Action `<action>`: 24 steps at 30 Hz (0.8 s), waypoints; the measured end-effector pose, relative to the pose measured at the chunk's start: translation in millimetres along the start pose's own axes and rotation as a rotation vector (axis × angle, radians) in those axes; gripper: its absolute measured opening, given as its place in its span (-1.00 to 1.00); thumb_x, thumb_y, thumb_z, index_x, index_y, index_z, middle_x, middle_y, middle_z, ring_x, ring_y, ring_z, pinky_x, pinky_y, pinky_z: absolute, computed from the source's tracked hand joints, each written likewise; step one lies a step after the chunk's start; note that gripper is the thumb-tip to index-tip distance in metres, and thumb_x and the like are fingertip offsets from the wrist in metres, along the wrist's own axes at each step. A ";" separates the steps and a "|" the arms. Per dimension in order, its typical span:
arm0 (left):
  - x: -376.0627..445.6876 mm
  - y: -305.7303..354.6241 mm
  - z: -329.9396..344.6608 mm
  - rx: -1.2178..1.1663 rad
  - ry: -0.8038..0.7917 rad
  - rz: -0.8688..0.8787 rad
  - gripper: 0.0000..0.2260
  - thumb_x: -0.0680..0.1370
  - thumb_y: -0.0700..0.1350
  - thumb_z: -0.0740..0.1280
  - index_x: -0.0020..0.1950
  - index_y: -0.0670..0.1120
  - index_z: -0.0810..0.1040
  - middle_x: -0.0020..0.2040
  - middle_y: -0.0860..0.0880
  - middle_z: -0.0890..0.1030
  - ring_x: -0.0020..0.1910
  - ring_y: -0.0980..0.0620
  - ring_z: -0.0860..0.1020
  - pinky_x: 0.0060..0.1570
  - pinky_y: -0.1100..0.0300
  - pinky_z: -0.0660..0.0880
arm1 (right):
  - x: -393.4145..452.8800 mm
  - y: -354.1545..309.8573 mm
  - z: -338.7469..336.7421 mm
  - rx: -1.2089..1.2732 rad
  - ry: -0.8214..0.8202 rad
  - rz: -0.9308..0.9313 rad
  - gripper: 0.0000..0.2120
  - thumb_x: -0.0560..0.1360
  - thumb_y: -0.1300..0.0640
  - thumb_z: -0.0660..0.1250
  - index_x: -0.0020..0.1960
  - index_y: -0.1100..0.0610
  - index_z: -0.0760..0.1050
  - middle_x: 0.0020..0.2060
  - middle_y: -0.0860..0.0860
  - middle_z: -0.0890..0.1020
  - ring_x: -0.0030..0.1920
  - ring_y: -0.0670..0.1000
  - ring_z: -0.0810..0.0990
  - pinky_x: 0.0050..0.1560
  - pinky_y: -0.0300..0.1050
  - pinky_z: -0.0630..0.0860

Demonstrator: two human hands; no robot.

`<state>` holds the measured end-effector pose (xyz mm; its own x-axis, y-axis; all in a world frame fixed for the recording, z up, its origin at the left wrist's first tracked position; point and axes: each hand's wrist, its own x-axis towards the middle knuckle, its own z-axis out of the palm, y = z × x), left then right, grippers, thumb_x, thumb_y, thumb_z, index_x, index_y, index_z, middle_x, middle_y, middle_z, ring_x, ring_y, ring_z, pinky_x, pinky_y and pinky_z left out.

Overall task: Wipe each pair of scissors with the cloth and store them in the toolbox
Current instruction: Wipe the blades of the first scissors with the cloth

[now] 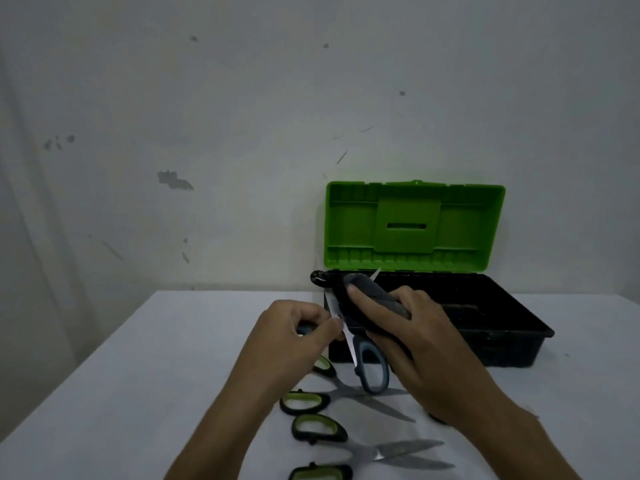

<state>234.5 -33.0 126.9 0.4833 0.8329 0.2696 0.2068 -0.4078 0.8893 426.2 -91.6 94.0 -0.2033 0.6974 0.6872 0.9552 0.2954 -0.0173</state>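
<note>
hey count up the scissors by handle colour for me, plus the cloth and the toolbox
Grey-blue-handled scissors, held in both hands: 1
Green-and-black-handled scissors, on the table: 2 (upper pair, lower pair)
Dark cloth, in the right hand: 1
Toolbox, lid open: 1
Total: 5

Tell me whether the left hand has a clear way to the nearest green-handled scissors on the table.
Probably not yet: the left hand is busy holding the grey scissors. Nothing covers the green-handled scissors.
</note>
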 end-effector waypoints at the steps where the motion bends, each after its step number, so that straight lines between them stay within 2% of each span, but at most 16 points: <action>1: 1.3 -0.9 -0.9 -0.029 0.001 -0.015 -0.75 0.56 -0.11 0.36 -0.31 -0.09 0.63 -0.63 0.16 0.35 -0.67 0.22 0.28 -0.56 0.42 0.20 | 1.2 -0.8 0.6 0.022 -0.011 -0.017 -0.51 0.65 -0.05 0.06 0.56 -0.20 0.10 -0.05 -0.05 0.39 -0.13 -0.01 0.36 -0.17 -0.12 0.39; 4: 5.6 -6.4 -4.2 -0.020 0.002 -0.017 -0.76 0.56 -0.13 0.36 -0.31 -0.11 0.63 -0.63 0.16 0.36 -0.67 0.21 0.27 -0.59 0.40 0.20 | 3.0 -2.3 5.3 0.164 -0.066 -0.001 -0.54 0.64 -0.16 -0.01 0.54 -0.29 0.05 -0.07 -0.10 0.31 -0.25 -0.07 0.37 -0.27 -0.16 0.39; 7: 9.1 -11.2 -6.4 0.077 -0.011 0.021 -0.77 0.56 -0.13 0.36 -0.28 -0.13 0.65 -0.62 0.18 0.41 -0.65 0.26 0.33 -0.53 0.42 0.21 | 1.8 -1.1 12.5 0.221 -0.104 0.018 -0.54 0.63 -0.18 -0.02 0.52 -0.33 0.06 -0.08 -0.14 0.31 -0.25 -0.09 0.41 -0.26 -0.15 0.41; 11: 9.9 -16.2 -9.7 0.154 -0.006 0.040 -0.78 0.54 -0.08 0.37 -0.24 -0.14 0.69 -0.54 0.18 0.51 -0.63 0.27 0.38 -0.51 0.48 0.24 | 5.0 15.8 10.5 0.244 -0.016 0.134 -0.54 0.63 0.01 0.12 0.50 -0.25 0.20 -0.10 -0.13 0.43 -0.22 -0.11 0.47 -0.27 -0.15 0.46; 13: 9.7 -17.7 -8.2 0.176 -0.022 0.022 -0.77 0.55 -0.05 0.37 -0.24 -0.11 0.70 -0.50 0.10 0.51 -0.63 0.23 0.35 -0.48 0.39 0.27 | 5.8 27.5 2.2 0.262 0.047 0.216 -0.55 0.64 0.08 0.17 0.50 -0.15 0.25 -0.09 -0.16 0.52 -0.18 -0.15 0.53 -0.26 -0.30 0.44; 15: 8.2 -17.4 -6.1 0.174 -0.031 0.000 -0.75 0.55 -0.03 0.35 -0.24 -0.12 0.69 -0.49 0.04 0.45 -0.64 0.20 0.30 -0.48 0.31 0.26 | 4.2 30.7 -10.6 0.347 0.091 0.249 -0.56 0.61 0.10 0.20 0.47 -0.08 0.28 -0.13 -0.20 0.56 -0.25 -0.19 0.56 -0.32 -0.42 0.37; 16: 8.1 -16.6 -5.3 0.178 -0.029 -0.004 -0.74 0.56 -0.03 0.35 -0.24 -0.12 0.68 -0.48 0.02 0.43 -0.65 0.19 0.28 -0.49 0.29 0.25 | 3.8 28.1 -17.0 0.378 0.098 0.231 -0.56 0.59 0.08 0.21 0.46 -0.07 0.29 -0.10 -0.20 0.59 -0.24 -0.19 0.58 -0.30 -0.44 0.38; 17: 7.8 -15.1 -4.9 0.184 -0.026 -0.002 -0.74 0.56 -0.02 0.35 -0.25 -0.12 0.68 -0.48 0.00 0.44 -0.65 0.18 0.27 -0.50 0.30 0.25 | 4.0 23.4 -22.1 0.393 0.084 0.194 -0.55 0.57 0.07 0.22 0.45 -0.07 0.30 0.00 -0.21 0.60 -0.14 -0.23 0.60 -0.20 -0.45 0.43; 19: 5.3 -10.1 -4.9 0.170 -0.020 0.016 -0.74 0.56 -0.03 0.35 -0.27 -0.09 0.68 -0.49 0.01 0.44 -0.65 0.19 0.27 -0.54 0.36 0.23 | 4.3 14.2 -23.7 0.377 0.008 0.097 -0.55 0.58 0.06 0.26 0.45 -0.11 0.33 0.18 -0.23 0.56 0.12 -0.23 0.56 0.04 -0.34 0.50; 20: 3.9 -7.5 -5.3 0.161 -0.017 0.030 -0.75 0.55 -0.03 0.36 -0.28 -0.08 0.67 -0.50 0.02 0.43 -0.65 0.19 0.27 -0.55 0.39 0.22 | 4.0 10.5 -21.2 0.365 -0.037 0.057 -0.55 0.58 0.08 0.28 0.45 -0.14 0.34 0.18 -0.20 0.56 0.15 -0.18 0.56 0.07 -0.25 0.52; 22: 1.4 -3.1 -7.4 0.168 -0.012 0.061 -0.75 0.54 -0.03 0.37 -0.31 -0.06 0.67 -0.48 -0.03 0.43 -0.63 0.19 0.25 -0.55 0.37 0.21 | 2.2 9.8 -14.7 0.331 -0.076 0.022 -0.53 0.57 0.08 0.29 0.44 -0.19 0.34 0.06 -0.14 0.57 0.03 -0.09 0.57 -0.03 -0.09 0.54; 24: 0.0 -0.4 -9.9 0.137 -0.015 0.062 -0.75 0.54 -0.04 0.37 -0.32 -0.04 0.66 -0.46 -0.07 0.41 -0.62 0.16 0.24 -0.57 0.36 0.21 | 2.8 17.5 -14.4 0.202 0.000 0.046 -0.53 0.57 0.06 0.25 0.44 -0.22 0.32 -0.05 -0.12 0.54 -0.10 -0.11 0.54 -0.19 -0.08 0.53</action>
<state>226.0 -29.2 130.3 0.5113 0.7991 0.3163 0.2893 -0.5066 0.8122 445.4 -93.8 106.1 -0.1602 0.7134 0.6822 0.9011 0.3878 -0.1939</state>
